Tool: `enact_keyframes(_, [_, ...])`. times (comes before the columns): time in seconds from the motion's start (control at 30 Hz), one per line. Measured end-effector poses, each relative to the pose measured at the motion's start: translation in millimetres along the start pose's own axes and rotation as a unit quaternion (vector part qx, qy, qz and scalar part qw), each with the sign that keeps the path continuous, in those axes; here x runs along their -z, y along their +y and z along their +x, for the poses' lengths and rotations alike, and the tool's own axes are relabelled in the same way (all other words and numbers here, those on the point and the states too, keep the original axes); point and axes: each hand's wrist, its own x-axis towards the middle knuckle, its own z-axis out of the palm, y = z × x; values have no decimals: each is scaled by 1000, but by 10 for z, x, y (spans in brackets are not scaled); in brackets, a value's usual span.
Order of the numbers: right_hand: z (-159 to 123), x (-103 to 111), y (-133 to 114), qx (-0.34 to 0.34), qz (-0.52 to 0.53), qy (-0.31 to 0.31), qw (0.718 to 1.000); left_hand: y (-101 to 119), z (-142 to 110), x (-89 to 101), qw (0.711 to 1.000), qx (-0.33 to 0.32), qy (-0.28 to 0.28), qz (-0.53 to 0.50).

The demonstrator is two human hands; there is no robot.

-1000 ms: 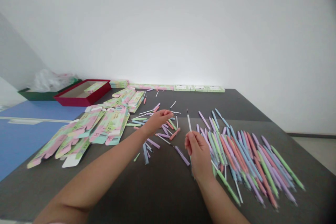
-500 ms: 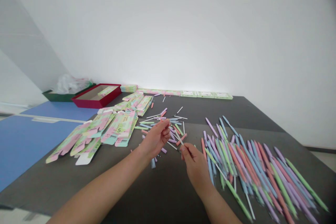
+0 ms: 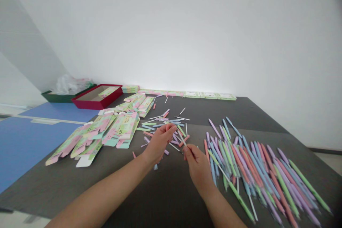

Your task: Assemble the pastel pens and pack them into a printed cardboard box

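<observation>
While the right hand (image 3: 197,166) pinches a white pen refill (image 3: 182,138) at its base | left hand (image 3: 159,143) grip unclear

Box blanks (image 3: 120,130) left, loose pen parts (image 3: 165,123) between, pens (image 3: 256,174) right, all on a table (image 3: 165,199)

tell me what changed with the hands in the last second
The left hand and right hand have moved closer together above the loose pen parts. The right hand still pinches a thin white refill, now tilted toward the left hand instead of upright. The pastel pens and flat printed cartons stayed put.
</observation>
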Motion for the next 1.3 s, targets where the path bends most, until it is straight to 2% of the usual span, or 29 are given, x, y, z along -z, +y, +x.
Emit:
enact_keyframes(0.1, [2,2,-2,-15,41,-5,999,-10,-21,-5,1000,-6,11,-11])
enact_keyframes(0.3, [-17,-5,18,-20,81,-14,996,102,-40,43,984,5,13,-179])
enact_keyframes(0.43, [-23,-22,25,-13,83,-21,996,149,-16,99,978,15,9,-209])
enact_keyframes(0.6, [0,-19,48,-30,89,-7,996,97,49,201,988,13,80,-129])
enact_keyframes(0.67, [14,-4,60,-45,99,8,994,59,107,269,996,-7,88,-15])
enact_keyframes(0.7, [21,5,67,-51,106,16,993,39,145,307,993,-23,82,83])
enact_keyframes(0.73, [28,14,72,-54,115,23,992,20,189,346,977,-38,70,198])
enact_keyframes(0.8, [41,30,83,-54,133,36,989,-21,281,418,912,-60,35,404])
enact_keyframes(0.87, [53,41,93,-52,144,46,987,-68,357,469,855,-64,-5,515])
enact_keyframes(0.97, [66,47,98,-55,142,58,987,-158,380,488,820,-57,-74,565])
enact_keyframes(1.1, [62,49,78,-58,144,62,986,-297,248,446,768,-52,-157,618])
enact_keyframes(1.17, [54,53,61,-58,150,56,985,-364,167,417,747,-52,-171,640])
enact_keyframes(1.3, [43,59,43,-61,154,47,985,-500,63,344,717,-58,-164,675])
